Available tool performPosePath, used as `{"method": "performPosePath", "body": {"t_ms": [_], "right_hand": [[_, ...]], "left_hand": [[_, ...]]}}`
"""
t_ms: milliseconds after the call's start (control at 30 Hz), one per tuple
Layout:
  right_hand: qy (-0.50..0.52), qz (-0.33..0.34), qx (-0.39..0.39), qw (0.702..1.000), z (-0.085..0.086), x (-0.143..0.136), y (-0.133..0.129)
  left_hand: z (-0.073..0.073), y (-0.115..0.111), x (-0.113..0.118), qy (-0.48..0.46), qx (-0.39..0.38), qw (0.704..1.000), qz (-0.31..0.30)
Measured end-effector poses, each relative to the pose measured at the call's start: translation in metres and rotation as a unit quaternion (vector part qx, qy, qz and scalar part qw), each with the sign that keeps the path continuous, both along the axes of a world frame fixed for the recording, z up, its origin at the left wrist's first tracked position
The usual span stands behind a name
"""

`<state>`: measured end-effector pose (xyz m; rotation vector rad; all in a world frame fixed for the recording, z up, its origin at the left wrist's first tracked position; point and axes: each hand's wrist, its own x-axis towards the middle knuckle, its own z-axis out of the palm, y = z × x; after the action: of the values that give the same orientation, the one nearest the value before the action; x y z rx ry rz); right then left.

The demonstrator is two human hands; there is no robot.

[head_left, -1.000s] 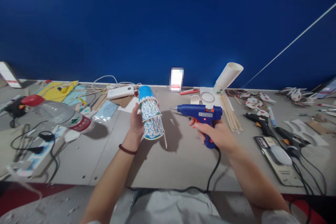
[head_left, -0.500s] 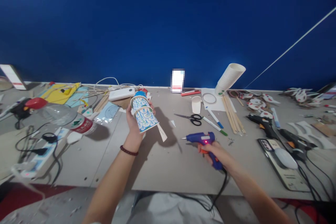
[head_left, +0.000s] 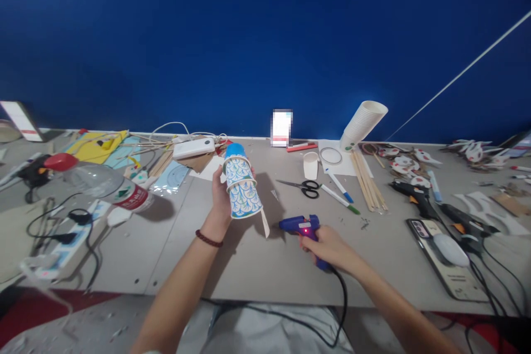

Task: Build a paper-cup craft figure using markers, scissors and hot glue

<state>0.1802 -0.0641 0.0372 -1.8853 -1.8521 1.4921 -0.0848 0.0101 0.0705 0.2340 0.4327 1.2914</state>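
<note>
The left fingers [head_left: 218, 180] are closed around the patterned paper cups [head_left: 244, 188], left of the middle. The right fingers [head_left: 311, 243] grip the glue gun [head_left: 299, 225], above open tabletop [head_left: 249, 271] near the front edge.

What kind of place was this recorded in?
Probably a craft workspace: there's a blue glue gun with a lit red light, patterned paper cups joined end to end, and black-handled scissors on the table.
</note>
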Motion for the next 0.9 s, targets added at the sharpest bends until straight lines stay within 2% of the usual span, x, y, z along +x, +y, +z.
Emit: {"method": "performPosePath", "body": {"t_ms": [100,233,533,667,733,833,900], "right_hand": [[-0.118,0.062,0.08,0.988,0.009,-0.004,-0.002],[-0.248,0.084,0.142,0.955,0.021,-0.009,-0.006],[-0.295,0.138,0.157,0.933,0.028,-0.012,-0.007],[-0.289,0.167,0.157,0.93,0.047,-0.01,0.004],[-0.271,0.154,0.173,0.934,0.06,-0.011,0.018],[-0.158,0.103,0.24,0.952,0.068,-0.016,0.049],[-0.065,0.106,0.254,0.959,0.059,-0.024,0.072]], "left_hand": [[0.0,-0.001,0.002,-0.004,-0.021,1.0,-0.007],[0.0,-0.002,0.002,-0.001,-0.028,1.0,-0.004],[-0.004,0.0,-0.001,0.005,-0.029,1.0,-0.008],[-0.004,0.001,-0.002,0.013,-0.022,1.0,-0.005],[-0.004,0.001,-0.002,0.015,-0.023,1.0,-0.006],[-0.003,0.001,-0.002,0.016,-0.018,1.0,-0.003],[-0.001,0.001,-0.002,0.02,-0.014,1.0,0.004]]}}
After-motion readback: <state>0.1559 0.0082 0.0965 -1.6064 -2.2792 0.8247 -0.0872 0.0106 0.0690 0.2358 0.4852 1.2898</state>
